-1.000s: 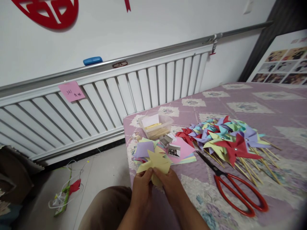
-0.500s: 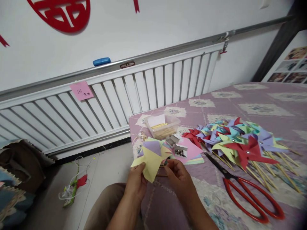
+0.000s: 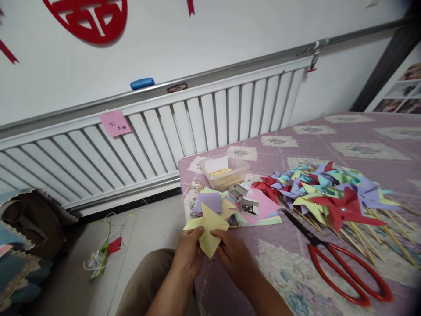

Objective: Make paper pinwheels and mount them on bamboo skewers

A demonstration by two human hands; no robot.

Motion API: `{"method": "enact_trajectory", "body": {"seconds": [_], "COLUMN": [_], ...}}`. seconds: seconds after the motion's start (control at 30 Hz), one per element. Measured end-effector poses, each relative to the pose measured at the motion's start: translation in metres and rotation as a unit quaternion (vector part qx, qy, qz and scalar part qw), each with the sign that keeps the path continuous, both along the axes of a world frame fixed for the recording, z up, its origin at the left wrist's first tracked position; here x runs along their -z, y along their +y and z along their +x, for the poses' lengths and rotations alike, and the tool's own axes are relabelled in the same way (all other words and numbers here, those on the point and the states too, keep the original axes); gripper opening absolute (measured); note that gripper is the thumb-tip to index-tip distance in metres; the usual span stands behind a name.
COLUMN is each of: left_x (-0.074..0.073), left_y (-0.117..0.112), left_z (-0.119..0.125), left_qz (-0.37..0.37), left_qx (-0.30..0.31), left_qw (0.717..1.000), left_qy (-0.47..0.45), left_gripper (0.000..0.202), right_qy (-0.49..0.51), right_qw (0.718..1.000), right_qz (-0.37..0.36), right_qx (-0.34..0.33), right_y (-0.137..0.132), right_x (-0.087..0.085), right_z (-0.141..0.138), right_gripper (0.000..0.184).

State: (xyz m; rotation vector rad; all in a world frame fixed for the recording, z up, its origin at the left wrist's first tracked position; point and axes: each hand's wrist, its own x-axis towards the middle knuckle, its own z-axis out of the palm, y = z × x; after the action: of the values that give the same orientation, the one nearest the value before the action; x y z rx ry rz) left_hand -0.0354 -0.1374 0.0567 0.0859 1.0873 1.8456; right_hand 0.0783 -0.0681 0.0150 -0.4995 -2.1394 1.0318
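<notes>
A yellow paper pinwheel (image 3: 210, 226) with pointed blades is held up between both hands. My left hand (image 3: 190, 250) pinches its left side, thumb on top. On its right side my right hand (image 3: 230, 252) grips the paper with the thumb in front; the fingers behind it are partly hidden. Just beyond lie purple paper (image 3: 209, 202) and other coloured sheets. A small open box of metal fasteners (image 3: 249, 207) rests on pink paper (image 3: 265, 206), beside a grey box (image 3: 237, 192).
Red-handled scissors (image 3: 345, 267) lie to the right, below a heap of finished pinwheels (image 3: 342, 206) on sticks. A clear plastic tub (image 3: 226, 175) with thin sticks stands at the bed's far corner. Behind runs a white radiator (image 3: 210, 118). A power strip (image 3: 100, 261) lies on the floor.
My right hand has moved left and up onto the yellow pinwheel, which now faces me more squarely. My left hand keeps its hold. The view has shifted slightly.
</notes>
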Motion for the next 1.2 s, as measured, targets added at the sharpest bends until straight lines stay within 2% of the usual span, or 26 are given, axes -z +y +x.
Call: {"method": "enact_trajectory", "body": {"seconds": [0.17,0.43,0.57,0.73,1.0,1.2], "left_x": [0.001,0.001,-0.002,-0.004,0.013,0.009], "left_y": [0.001,0.002,0.001,0.002,0.005,0.004], "left_z": [0.004,0.006,0.009,0.017,0.026,0.032], "left_qz": [0.003,0.014,0.004,0.0,0.014,0.014], "left_qx": [0.01,0.005,0.002,-0.004,-0.024,-0.018], "left_qw": [1.0,1.0,1.0,1.0,0.999,1.0], "left_qy": [-0.005,0.01,0.02,0.024,0.016,0.015], "left_gripper": [0.029,0.029,0.029,0.025,0.029,0.032], "right_qy": [0.019,-0.013,-0.012,0.015,0.036,0.019], "right_qw": [0.997,0.998,0.997,0.992,0.976,0.968], "right_qz": [-0.071,-0.054,-0.079,-0.121,-0.198,-0.218], "right_qx": [0.017,-0.015,-0.011,0.03,0.087,0.12], "right_y": [0.0,0.002,0.002,0.0,-0.001,0.001], "right_x": [-0.004,-0.012,-0.018,-0.021,-0.025,-0.027], "right_z": [0.004,0.008,0.009,0.009,0.006,0.006], "right_gripper": [0.031,0.014,0.016,0.022,0.024,0.023]}}
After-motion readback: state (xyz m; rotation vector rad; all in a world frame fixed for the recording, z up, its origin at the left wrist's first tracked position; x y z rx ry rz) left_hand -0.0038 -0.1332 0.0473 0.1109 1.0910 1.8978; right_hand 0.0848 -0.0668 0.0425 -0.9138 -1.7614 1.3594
